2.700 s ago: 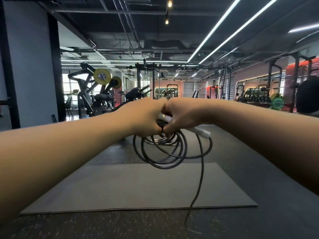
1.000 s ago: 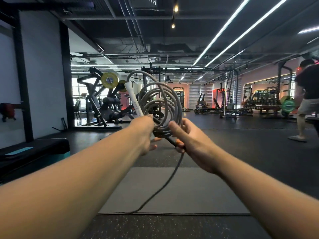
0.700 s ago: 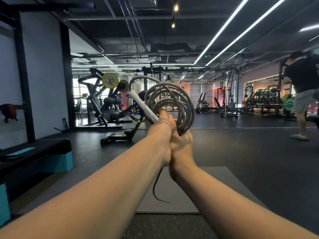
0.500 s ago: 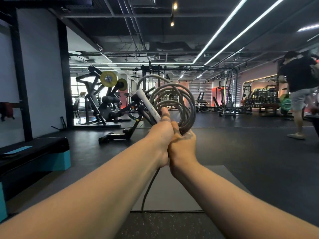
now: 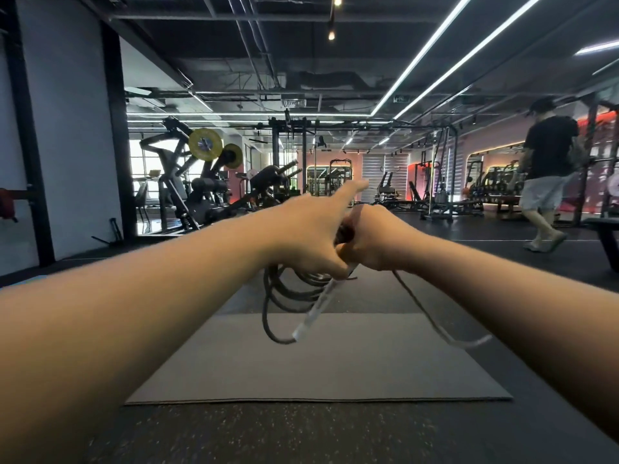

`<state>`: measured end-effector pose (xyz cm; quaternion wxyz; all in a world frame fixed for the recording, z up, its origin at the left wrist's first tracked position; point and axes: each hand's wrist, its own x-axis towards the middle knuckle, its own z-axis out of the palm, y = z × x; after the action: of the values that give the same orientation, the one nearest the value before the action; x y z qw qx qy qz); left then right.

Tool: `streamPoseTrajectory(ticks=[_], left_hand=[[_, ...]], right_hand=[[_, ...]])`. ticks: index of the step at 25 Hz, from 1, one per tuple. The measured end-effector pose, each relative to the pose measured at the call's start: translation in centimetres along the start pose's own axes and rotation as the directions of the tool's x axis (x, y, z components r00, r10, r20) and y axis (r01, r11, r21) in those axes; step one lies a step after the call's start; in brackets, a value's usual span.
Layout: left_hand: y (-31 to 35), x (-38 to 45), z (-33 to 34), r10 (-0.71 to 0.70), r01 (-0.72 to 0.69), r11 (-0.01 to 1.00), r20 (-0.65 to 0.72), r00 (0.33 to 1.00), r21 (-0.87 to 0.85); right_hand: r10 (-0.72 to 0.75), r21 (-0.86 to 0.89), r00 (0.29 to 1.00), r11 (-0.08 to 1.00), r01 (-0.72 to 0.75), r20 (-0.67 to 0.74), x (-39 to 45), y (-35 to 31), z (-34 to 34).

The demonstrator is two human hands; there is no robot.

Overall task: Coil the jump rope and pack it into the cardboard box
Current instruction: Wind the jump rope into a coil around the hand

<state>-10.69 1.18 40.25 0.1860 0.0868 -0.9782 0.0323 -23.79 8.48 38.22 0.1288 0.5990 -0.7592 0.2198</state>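
Note:
The grey jump rope (image 5: 288, 296) hangs in several loops under my two hands, which meet at arm's length in front of me. My left hand (image 5: 308, 236) grips the coil from above, its index finger sticking out forward. One white handle (image 5: 318, 309) slants down from that hand. My right hand (image 5: 371, 239) is closed on the rope beside it. A loose strand runs down to the right from it and ends in the second white handle (image 5: 472, 343), which is blurred. No cardboard box is in view.
A grey mat (image 5: 321, 366) lies on the dark gym floor below my hands. Weight machines (image 5: 201, 182) and racks stand at the back and left. A person in a black shirt (image 5: 546, 182) walks at the far right, near a bench (image 5: 603, 229).
The coil stood upright above my hands; it now hangs below them. The first handle points down instead of up. The loose tail has swung out to the right.

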Motion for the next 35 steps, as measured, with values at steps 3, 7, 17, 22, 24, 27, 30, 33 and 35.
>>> streamPoseTrajectory(ticks=[3, 7, 17, 22, 24, 27, 30, 33, 35], left_hand=[[-0.3, 2.3, 0.1, -0.071, 0.087, 0.987, 0.123, 0.99, -0.132], [-1.4, 1.8, 1.5, -0.14, 0.185, 0.902, 0.141, 0.98, -0.389], [-1.8, 0.1, 3.0, -0.199, 0.246, 0.775, 0.144, 0.969, -0.582], [-1.9, -0.6, 3.9, -0.201, 0.295, 0.655, 0.216, 0.955, -0.695], [-1.8, -0.9, 4.3, -0.191, 0.283, 0.618, 0.209, 0.959, -0.733], [-1.5, -1.2, 4.6, -0.189, 0.188, 0.587, 0.093, 0.978, -0.787], [-2.4, -1.5, 3.7, -0.247, 0.186, 0.633, 0.032, 0.969, -0.751], [-3.5, -1.9, 2.4, -0.209, 0.217, 0.695, 0.095, 0.973, -0.685], [-4.4, -2.3, 1.6, -0.214, 0.214, 0.645, 0.095, 0.972, -0.733]], right_hand=[[-0.114, -0.174, 0.992, 0.977, 0.123, 0.062, 0.4, -0.9, -0.8], [-0.174, -0.12, 0.982, 0.976, 0.182, 0.067, 0.1, -0.4, -1.9], [-0.172, -0.051, 0.959, 0.981, 0.188, 0.226, -0.5, -0.1, -2.2], [-0.13, 0.287, 0.95, 0.957, 0.045, 0.283, -1.7, 0.4, -2.7], [-0.118, 0.479, 0.947, 0.877, -0.043, 0.3, -2.0, 0.4, -2.9], [-0.101, 0.54, 0.958, 0.839, -0.063, 0.268, -2.0, 0.4, -2.8], [-0.098, 0.526, 0.974, 0.85, -0.025, 0.205, -2.0, 0.4, -2.4], [-0.111, 0.494, 0.979, 0.869, 0.013, 0.169, -2.0, 0.7, -2.8], [-0.111, 0.477, 0.975, 0.879, 0.008, 0.19, -2.0, 1.2, -3.3]])
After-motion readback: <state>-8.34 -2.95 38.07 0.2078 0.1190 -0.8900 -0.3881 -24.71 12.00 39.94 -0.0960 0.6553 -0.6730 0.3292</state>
